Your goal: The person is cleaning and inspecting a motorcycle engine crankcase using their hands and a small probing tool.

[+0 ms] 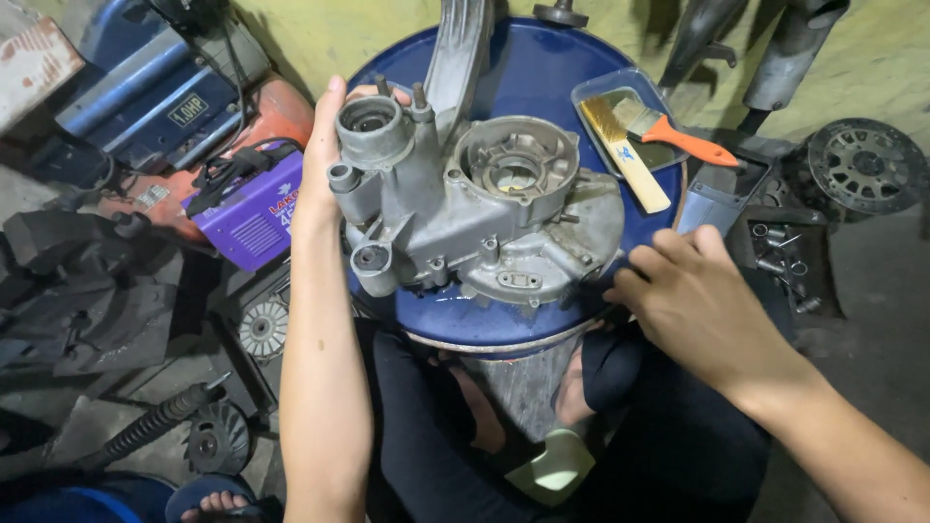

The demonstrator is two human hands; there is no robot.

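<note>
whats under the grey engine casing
The engine casing rests on the blue top of a metal drum, with the left hand and right hand at its sides. The drum surface directly beneath the casing is covered, so anything there cannot be seen.

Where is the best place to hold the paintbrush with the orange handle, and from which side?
Probably by its orange handle, coming from the right. The paintbrush lies with its bristles inside the clear tray, while the handle juts out over the tray's rim, free and easy to pinch.
</note>
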